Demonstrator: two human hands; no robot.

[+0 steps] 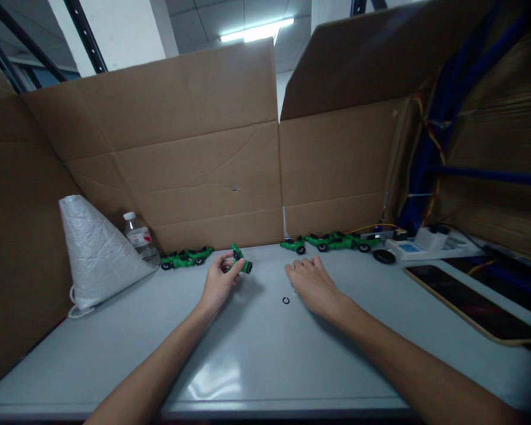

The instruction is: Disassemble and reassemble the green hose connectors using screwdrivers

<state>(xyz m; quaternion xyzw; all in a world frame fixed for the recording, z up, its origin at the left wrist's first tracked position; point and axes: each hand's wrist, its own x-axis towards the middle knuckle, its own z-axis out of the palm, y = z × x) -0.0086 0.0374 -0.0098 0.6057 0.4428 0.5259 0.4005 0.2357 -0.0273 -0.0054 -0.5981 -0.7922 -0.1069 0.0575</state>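
Thumb and fingers of your left hand (219,276) pinch a green toy piece (238,254) above the tabletop (265,354), perhaps to leave its dark end exposed, while your right hand (312,284) curls near the black ring (283,301), fingertips hidden, so I cannot tell its grip.

At least four green cars (293,244), one small ring (283,301), one bottle (140,238), one phone (469,301)
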